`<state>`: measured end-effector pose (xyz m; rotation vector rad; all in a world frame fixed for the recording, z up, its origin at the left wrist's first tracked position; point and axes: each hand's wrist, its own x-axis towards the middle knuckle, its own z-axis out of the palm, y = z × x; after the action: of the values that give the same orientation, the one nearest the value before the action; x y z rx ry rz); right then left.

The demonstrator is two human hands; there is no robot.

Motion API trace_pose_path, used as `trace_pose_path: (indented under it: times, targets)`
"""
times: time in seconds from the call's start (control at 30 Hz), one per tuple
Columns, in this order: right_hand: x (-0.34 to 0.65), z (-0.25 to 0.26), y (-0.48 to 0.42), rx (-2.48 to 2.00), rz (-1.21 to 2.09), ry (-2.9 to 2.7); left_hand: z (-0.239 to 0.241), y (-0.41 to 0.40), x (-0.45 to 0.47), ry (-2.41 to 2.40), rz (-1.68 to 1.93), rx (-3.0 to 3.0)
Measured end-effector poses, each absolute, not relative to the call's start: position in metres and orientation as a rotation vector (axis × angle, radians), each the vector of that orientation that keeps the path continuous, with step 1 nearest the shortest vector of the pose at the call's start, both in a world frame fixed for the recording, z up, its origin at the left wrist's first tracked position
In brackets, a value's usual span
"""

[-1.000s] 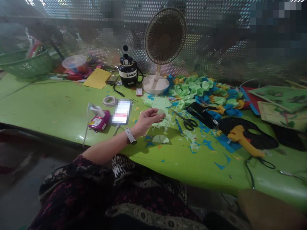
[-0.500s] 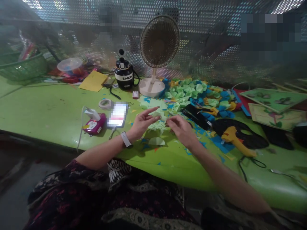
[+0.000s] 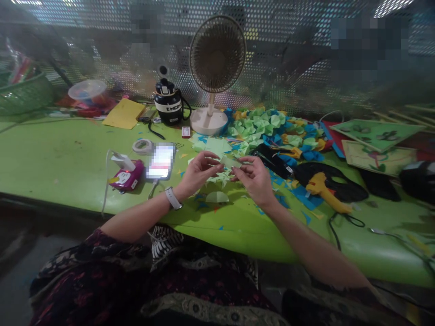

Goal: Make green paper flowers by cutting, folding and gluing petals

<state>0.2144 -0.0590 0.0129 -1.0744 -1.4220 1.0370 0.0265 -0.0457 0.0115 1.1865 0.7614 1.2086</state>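
Between my two hands, a small piece of light green paper is held above the table. My left hand pinches its left end with thumb and fingers. On the other side my right hand grips its right end. Below them lies a half-round piece of light green paper on the table. Green paper scraps are partly hidden beneath my fingers. Farther back, a sheet of light green paper lies flat, beside a heap of folded green, blue and yellow paper pieces.
A yellow glue gun with its cord lies at the right. To the left are a phone, a tape roll and a purple power adapter. A fan and a black bottle stand at the back.
My hands have drawn together, and the right fingers now hold the paper with the left. The small green piece shows more plainly between them. The view has shifted slightly right.
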Motion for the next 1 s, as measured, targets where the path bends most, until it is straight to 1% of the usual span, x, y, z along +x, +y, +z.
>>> trace_pose_path:
  times: [0.3,0.63,1.0]
  targets:
    - [0.218,0.011,-0.060,-1.020,0.996,-1.546,0.007,-0.046,0.026,0.767,1.103,1.225]
    - [0.215,0.011,-0.060,-0.997,1.064,-1.463,0.002,-0.045,0.026,0.786,1.225,1.153]
    - [0.216,0.005,-0.060,-0.936,0.869,-1.444,0.005,-0.048,0.025,0.785,1.183,1.173]
